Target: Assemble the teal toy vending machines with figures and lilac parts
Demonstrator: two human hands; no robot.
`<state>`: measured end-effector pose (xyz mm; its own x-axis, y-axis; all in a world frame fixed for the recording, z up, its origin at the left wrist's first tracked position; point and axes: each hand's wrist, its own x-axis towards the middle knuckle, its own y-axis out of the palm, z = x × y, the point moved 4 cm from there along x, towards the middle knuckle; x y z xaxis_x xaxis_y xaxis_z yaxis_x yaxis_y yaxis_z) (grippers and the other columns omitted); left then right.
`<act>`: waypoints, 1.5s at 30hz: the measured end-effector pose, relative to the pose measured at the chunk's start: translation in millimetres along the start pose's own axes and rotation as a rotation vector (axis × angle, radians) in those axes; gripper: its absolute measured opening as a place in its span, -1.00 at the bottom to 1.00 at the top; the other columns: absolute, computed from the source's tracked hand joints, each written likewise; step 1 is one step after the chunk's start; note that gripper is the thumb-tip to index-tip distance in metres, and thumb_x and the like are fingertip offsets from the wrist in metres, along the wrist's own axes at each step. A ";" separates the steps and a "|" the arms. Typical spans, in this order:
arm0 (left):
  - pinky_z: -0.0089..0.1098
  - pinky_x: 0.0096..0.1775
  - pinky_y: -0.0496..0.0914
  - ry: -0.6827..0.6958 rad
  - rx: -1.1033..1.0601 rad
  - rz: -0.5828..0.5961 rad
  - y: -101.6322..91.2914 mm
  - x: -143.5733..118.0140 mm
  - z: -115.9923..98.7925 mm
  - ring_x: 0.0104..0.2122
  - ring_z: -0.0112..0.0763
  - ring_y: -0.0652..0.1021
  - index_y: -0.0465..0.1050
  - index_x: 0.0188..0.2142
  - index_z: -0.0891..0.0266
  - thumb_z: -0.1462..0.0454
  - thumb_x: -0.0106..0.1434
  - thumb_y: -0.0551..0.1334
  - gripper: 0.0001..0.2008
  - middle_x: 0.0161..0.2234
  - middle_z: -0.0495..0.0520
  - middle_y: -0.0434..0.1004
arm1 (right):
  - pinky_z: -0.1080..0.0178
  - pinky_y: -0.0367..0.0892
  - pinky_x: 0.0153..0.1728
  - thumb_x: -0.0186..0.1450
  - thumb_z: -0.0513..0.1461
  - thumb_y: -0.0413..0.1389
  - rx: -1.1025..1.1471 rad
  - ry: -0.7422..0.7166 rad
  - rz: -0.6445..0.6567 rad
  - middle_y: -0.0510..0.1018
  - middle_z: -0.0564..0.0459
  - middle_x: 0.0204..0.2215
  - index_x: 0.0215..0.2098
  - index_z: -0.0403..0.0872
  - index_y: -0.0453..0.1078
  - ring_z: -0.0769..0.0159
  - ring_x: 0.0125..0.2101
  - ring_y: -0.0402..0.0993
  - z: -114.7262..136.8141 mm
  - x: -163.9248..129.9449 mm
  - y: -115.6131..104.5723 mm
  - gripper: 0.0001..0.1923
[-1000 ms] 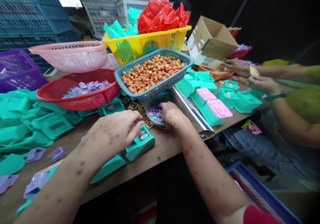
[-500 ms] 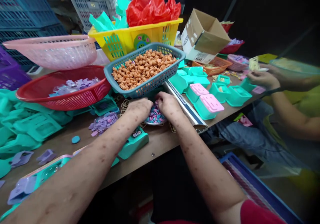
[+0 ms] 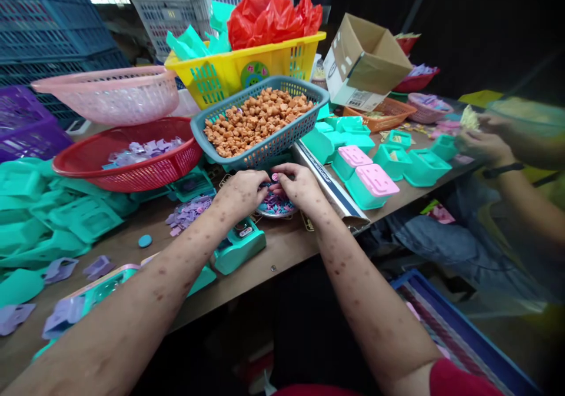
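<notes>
**Left hand [image 3: 241,191] and right hand [image 3: 305,187] rise slightly within the small bowl's space, and a pink round piece [image 3: 275,177] comes into sight between them.**

Half a second ago my fingers were down among the pieces; now they meet just above the bowl [image 3: 277,214], my wrists angled inward. My right thumb and fingers are drawn together in a pinch, apparently gripping the pink piece, which shows a swirl-like mark. My left fingers are curled, their tips close to it; something dark sits there, too small to name, and I cannot tell whether they grasp it.

I judge the step in hand to be sorting out or joining small parts; the next move calls for a light, steady pinch and aligned fingertips.

Pink, purple and blue bits [image 3: 282,205] fill the bowl below. Near my left forearm lie a heap of lilac plastic parts [image 3: 190,212] and a teal plastic case [image 3: 241,253]. Beyond my hands, a blue-grey basket [image 3: 260,160] holds brown pieces [image 3: 260,119].
</notes>
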<state>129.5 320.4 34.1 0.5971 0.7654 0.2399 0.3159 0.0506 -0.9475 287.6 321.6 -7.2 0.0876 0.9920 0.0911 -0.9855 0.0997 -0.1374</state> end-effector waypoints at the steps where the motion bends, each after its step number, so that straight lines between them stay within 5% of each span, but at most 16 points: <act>1: -0.27 0.01 0.54 -0.005 -0.029 -0.016 -3.7 -3.9 -0.1 -0.08 -0.19 0.71 0.64 0.05 0.24 0.32 0.45 0.27 -0.75 -0.09 0.17 0.75 | 0.25 0.72 -0.17 0.48 -0.36 0.11 0.021 -0.006 0.004 0.78 -0.07 -0.17 0.01 -0.16 0.59 0.31 -0.29 0.78 0.9 -2.2 -0.7 -0.76; 6: -0.34 -0.18 0.55 -0.023 -0.336 -0.083 -32.6 -38.9 4.3 -0.25 -0.29 0.70 0.61 0.01 0.18 0.23 0.42 0.30 -0.79 -0.23 0.03 0.75 | 0.18 0.69 0.03 0.38 -0.31 0.26 0.117 -0.013 0.069 0.82 -0.06 -0.20 -0.03 -0.13 0.68 0.22 -0.12 0.79 8.4 -19.4 -3.6 -0.77; 10: -0.26 -0.10 0.63 -0.131 -0.558 -0.108 -53.6 -74.1 17.4 -0.16 -0.20 0.75 0.64 -0.07 0.16 0.18 0.38 0.36 -0.82 -0.15 0.06 0.78 | 0.12 0.68 0.05 0.33 -0.20 0.35 0.164 -0.019 0.143 0.82 -0.06 -0.17 -0.02 -0.10 0.70 0.16 -0.10 0.78 17.9 -39.2 0.1 -0.73; 16: -0.25 -0.15 0.65 -0.321 -0.459 -0.140 -71.4 -137.0 39.6 -0.20 -0.18 0.75 0.70 -0.17 0.11 0.07 0.34 0.42 -0.80 -0.20 0.02 0.79 | 0.14 0.71 -0.04 0.34 -0.10 0.40 0.191 -0.058 0.321 0.80 0.01 -0.14 0.12 -0.02 0.64 0.20 -0.14 0.78 33.5 -72.2 28.4 -0.59; 22: -0.25 -0.12 0.61 -0.500 -0.358 -0.152 -102.7 -223.2 57.6 -0.11 -0.13 0.75 0.76 -0.03 0.01 -0.04 0.43 0.38 -0.71 -0.06 0.01 0.81 | 0.14 0.69 -0.15 0.40 -0.08 0.37 -0.045 -0.180 0.466 0.81 -0.06 -0.14 -0.05 -0.04 0.73 0.12 -0.17 0.77 36.1 -83.6 55.4 -0.75; 25: -0.28 -0.22 0.58 -0.592 -0.322 -0.207 -102.0 -253.9 65.5 -0.23 -0.17 0.73 0.75 -0.05 0.02 -0.03 0.43 0.38 -0.71 -0.12 0.01 0.81 | 0.10 0.68 -0.11 0.40 -0.11 0.36 -0.115 -0.244 0.476 0.81 -0.04 -0.10 0.01 0.01 0.72 0.09 -0.11 0.76 34.6 -81.1 64.7 -0.74; 28: -0.23 -0.09 0.58 -0.542 -0.271 -0.221 -87.5 -263.1 65.8 -0.18 -0.16 0.72 0.73 -0.08 0.09 0.03 0.46 0.33 -0.74 -0.11 0.05 0.80 | 0.12 0.66 -0.10 0.38 -0.14 0.36 -0.165 -0.294 0.464 0.81 0.00 -0.10 0.11 0.04 0.68 0.12 -0.11 0.76 35.7 -81.2 73.0 -0.67; 31: -0.21 0.04 0.56 -0.413 -0.184 -0.220 -76.9 -261.8 62.2 -0.07 -0.15 0.72 0.69 -0.11 0.14 0.09 0.51 0.27 -0.75 -0.07 0.09 0.78 | 0.14 0.61 -0.11 0.39 -0.13 0.35 -0.313 -0.355 0.450 0.82 0.03 -0.18 -0.07 0.04 0.73 0.15 -0.18 0.74 37.1 -84.8 79.5 -0.82; 38: -0.19 0.09 0.57 -0.177 -0.039 -0.184 -74.2 -266.1 66.9 0.08 -0.12 0.70 0.71 0.08 0.17 0.16 0.58 0.19 -0.68 0.05 0.19 0.74 | 0.19 0.54 -0.20 0.39 -0.16 0.34 -0.350 -0.370 0.435 0.82 0.05 -0.21 -0.12 0.02 0.75 0.20 -0.25 0.70 35.0 -91.6 81.8 -0.85; 45: -0.14 0.14 0.57 -0.175 0.000 -0.207 -71.2 -271.2 70.3 0.08 -0.11 0.72 0.68 0.07 0.17 0.18 0.60 0.19 -0.71 0.05 0.13 0.78 | 0.21 0.53 -0.20 0.41 -0.16 0.35 -0.334 -0.360 0.476 0.82 0.04 -0.17 -0.09 0.03 0.75 0.19 -0.20 0.72 32.6 -93.4 85.1 -0.84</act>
<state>-106.7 154.4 21.7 0.3835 0.8378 0.3886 0.4180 0.2178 -0.8819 190.7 234.8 4.8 -0.4551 0.8516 0.2601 -0.8018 -0.2649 -0.5357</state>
